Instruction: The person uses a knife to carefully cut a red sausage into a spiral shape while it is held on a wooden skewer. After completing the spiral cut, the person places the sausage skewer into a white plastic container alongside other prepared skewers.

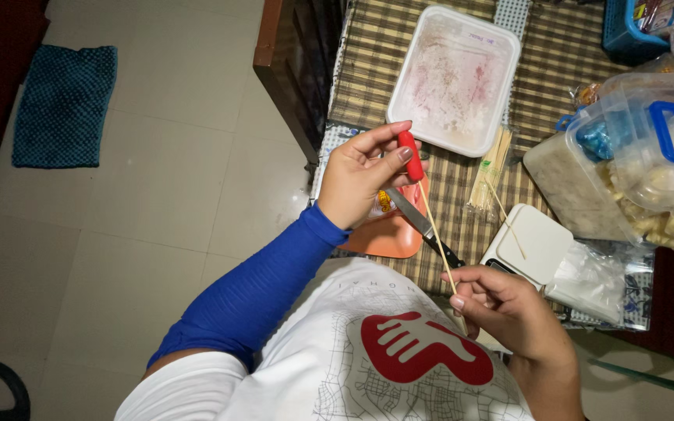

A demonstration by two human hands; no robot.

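Threading: left hand (364, 175) pinched on red sausage (409, 154) at 12 o'clock, right hand (501, 308) clamped on bamboo skewer (437, 242) at 5 o'clock. Best kept centred, pushed slowly, fingertips off the exit end.

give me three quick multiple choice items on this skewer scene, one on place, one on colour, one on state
1. Where does the knife lie?
A. in the white tray
B. on the orange cutting board
C. on the floor

2. What colour is the piece in the left hand?
A. red
B. green
C. yellow

3. How is the white tray?
A. heaped full
B. covered by a lid
C. nearly empty, smeared

Answers:
1 B, its blade rests across the board.
2 A, the sausage piece is red, with the skewer from the right hand reaching it.
3 C, only residue shows.
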